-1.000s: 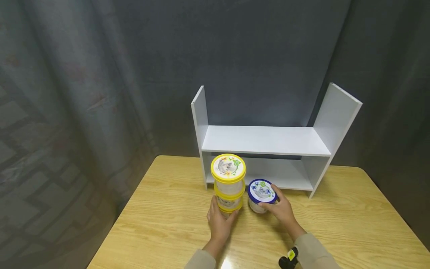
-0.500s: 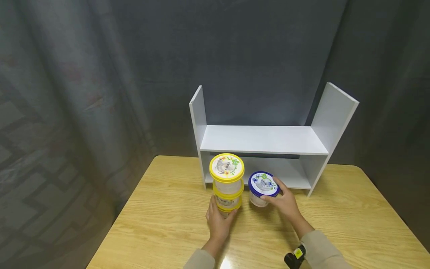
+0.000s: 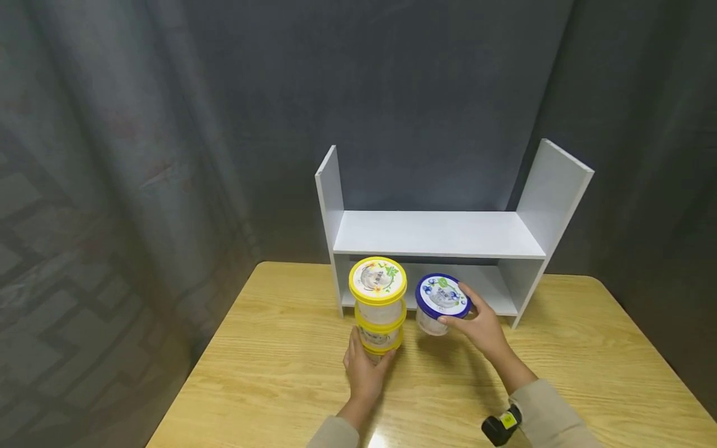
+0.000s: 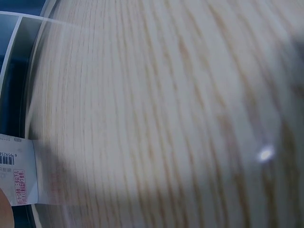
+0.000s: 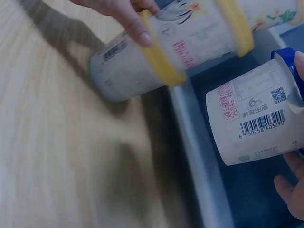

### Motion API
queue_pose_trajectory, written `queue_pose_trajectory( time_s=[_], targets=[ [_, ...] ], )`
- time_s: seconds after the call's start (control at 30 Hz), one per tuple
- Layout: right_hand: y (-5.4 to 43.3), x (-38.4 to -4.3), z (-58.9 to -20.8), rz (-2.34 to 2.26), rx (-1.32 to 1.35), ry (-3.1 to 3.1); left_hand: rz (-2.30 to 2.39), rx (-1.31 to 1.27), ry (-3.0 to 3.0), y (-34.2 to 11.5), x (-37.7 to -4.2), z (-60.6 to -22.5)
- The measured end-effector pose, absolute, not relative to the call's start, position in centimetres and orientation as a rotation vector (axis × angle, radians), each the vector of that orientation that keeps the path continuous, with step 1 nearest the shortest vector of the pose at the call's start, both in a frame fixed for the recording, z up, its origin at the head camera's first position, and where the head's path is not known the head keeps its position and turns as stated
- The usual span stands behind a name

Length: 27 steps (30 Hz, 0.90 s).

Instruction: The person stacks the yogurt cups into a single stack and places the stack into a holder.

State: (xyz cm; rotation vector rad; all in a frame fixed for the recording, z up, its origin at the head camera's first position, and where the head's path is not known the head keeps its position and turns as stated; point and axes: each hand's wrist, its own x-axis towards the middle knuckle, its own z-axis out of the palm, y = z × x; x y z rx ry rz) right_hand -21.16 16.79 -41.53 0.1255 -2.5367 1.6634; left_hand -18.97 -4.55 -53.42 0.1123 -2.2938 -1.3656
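Three yogurt-style tubs with yellow lids stand stacked on the table; the top tub (image 3: 378, 283) shows a floral lid. My left hand (image 3: 365, 373) grips the lowest tub, whose labelled side (image 4: 18, 175) shows at the edge of the left wrist view; in the right wrist view its barcode side (image 5: 123, 69) rests on the wood. To the right, my right hand (image 3: 480, 323) holds a tub with a blue lid (image 3: 444, 295) by its rim, thumb and fingers on either side. Its base (image 5: 251, 118) is raised above the table, in front of the shelf.
A white two-tier shelf (image 3: 437, 233) stands at the back of the wooden table (image 3: 269, 361), with upright side panels (image 3: 554, 193). Its lower tier lies right behind the tubs. Dark curtains (image 3: 426, 93) hang behind. A black device (image 3: 500, 426) is on the right wrist.
My right hand has lifted the blue-lidded tub off the table, moving it up and slightly right. The left hand and the yellow-lidded stack stay in place.
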Motion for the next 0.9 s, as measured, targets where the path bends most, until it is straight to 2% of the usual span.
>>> queue_pose_trajectory(
  time_s=[0.23, 0.9],
  targets=[
    [17.4, -21.2, -39.1, 1.586, 0.094, -2.607, -1.388, 0.090, -2.287, -4.5, -18.9, -53.5],
    [16.8, -22.6, -32.6, 1.595, 0.281, -2.486, -1.382, 0.102, -2.303, -4.6, -18.9, -53.5]
  ],
)
